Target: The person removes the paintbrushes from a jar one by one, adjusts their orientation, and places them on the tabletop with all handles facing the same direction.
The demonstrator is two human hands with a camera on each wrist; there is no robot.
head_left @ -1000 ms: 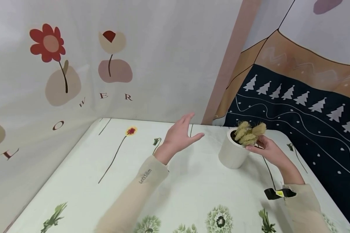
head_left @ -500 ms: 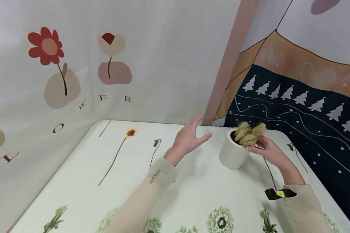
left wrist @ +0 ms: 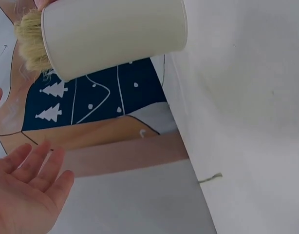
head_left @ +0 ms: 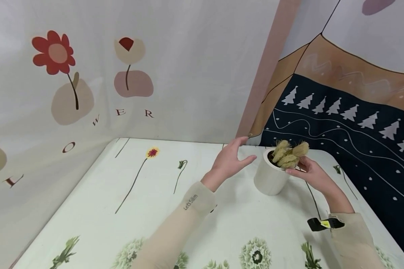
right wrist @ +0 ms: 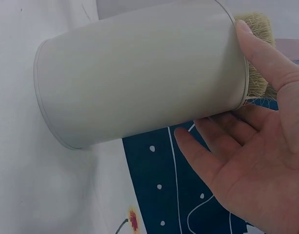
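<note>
A white plant pot [head_left: 271,176] with dried yellow-green fluffy flower heads [head_left: 287,154] stands at the far right of the table, its dark filling showing under the rim. My right hand [head_left: 312,174] holds the pot by its right side near the rim. In the right wrist view the thumb [right wrist: 256,46] lies at the rim beside the fluffy heads, and the other fingers go round the far side of the pot [right wrist: 140,78]. To the left of the pot, my left hand [head_left: 227,163] hovers with thumb and fingers spread, apart from it and holding nothing.
The table [head_left: 148,239] has a white cloth printed with flowers and stems. A pale curtain [head_left: 188,74] with flower prints hangs along the back. On the right, a dark blue cloth [head_left: 367,157] with white trees borders the table. A black strap [head_left: 324,224] sits at the right wrist.
My left hand has moved to the right, nearer the pot, with its fingers still spread. The right hand and the pot have stayed in place.
</note>
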